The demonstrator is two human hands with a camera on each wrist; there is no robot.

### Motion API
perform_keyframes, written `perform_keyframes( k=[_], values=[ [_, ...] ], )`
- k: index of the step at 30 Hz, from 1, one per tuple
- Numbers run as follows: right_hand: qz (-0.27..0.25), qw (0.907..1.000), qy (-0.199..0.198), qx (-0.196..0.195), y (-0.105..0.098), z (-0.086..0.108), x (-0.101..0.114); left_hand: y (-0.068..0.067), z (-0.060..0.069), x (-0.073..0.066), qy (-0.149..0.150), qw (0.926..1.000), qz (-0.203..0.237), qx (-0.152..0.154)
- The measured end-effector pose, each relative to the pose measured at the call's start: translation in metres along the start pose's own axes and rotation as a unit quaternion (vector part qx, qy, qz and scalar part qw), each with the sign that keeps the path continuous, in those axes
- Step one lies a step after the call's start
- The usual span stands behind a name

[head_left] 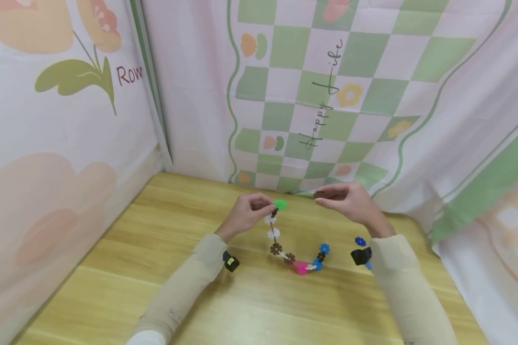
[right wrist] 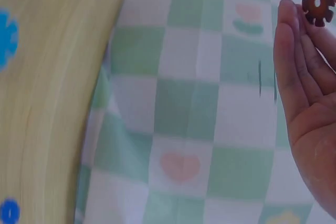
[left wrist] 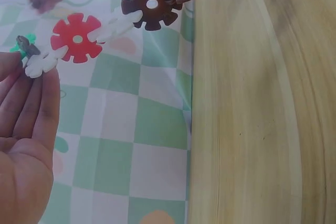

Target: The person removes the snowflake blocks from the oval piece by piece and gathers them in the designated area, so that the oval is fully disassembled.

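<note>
My left hand [head_left: 248, 214] pinches the upper end of a chain of slotted plastic snowflake discs, close to its green disc [head_left: 280, 205]. From there the chain hangs through white, red and brown discs [head_left: 276, 248], then curves by a pink disc [head_left: 301, 268] to blue ones [head_left: 324, 248]. In the left wrist view, the red disc [left wrist: 77, 38] shows flat side on. Raised to the right and apart from the chain, my right hand [head_left: 349, 202] holds a single brown snowflake disc [right wrist: 317, 4] between thumb and fingertips.
Loose on the wooden table [head_left: 276, 306] lie a dark blue disc [head_left: 360, 241] and a lighter blue disc [head_left: 369, 265], partly hidden by the right wrist camera [head_left: 361, 257]. Checked curtain fabric [head_left: 306, 96] hangs behind the table's far edge; another printed cloth [head_left: 47, 143] stands at left.
</note>
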State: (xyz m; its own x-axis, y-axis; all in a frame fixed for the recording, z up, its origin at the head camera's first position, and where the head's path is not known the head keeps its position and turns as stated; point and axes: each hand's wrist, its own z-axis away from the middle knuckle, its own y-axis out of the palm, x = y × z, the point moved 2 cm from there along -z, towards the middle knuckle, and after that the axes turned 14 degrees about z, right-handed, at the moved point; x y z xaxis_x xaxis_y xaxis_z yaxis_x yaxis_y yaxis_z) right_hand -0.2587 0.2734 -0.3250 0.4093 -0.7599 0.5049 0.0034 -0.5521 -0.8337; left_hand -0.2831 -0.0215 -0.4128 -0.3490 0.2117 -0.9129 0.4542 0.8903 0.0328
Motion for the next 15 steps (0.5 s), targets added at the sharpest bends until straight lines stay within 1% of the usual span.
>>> perform_keyframes(
  k=[3,6,8,11,15],
  values=[
    [0.033,0.9993,0.003,-0.021,-0.016,0.013,-0.018,-0.002,0.0,0.0,-0.001,1.0,0.006,-0.001],
    [0.074,0.9965,0.017,-0.035,-0.028,0.032,-0.038,-0.003,0.001,0.001,0.0,1.0,0.009,-0.002],
    [0.102,0.9936,0.03,-0.038,-0.036,0.047,-0.053,-0.003,0.001,-0.001,0.001,1.0,0.009,0.002],
    [0.129,0.99,0.043,-0.038,-0.045,0.071,-0.076,-0.004,0.001,-0.002,0.0,0.9999,0.005,0.009],
    [0.146,0.9873,0.054,-0.033,-0.052,0.102,-0.108,-0.004,0.001,-0.003,-0.003,0.9999,0.007,0.012]
  ],
)
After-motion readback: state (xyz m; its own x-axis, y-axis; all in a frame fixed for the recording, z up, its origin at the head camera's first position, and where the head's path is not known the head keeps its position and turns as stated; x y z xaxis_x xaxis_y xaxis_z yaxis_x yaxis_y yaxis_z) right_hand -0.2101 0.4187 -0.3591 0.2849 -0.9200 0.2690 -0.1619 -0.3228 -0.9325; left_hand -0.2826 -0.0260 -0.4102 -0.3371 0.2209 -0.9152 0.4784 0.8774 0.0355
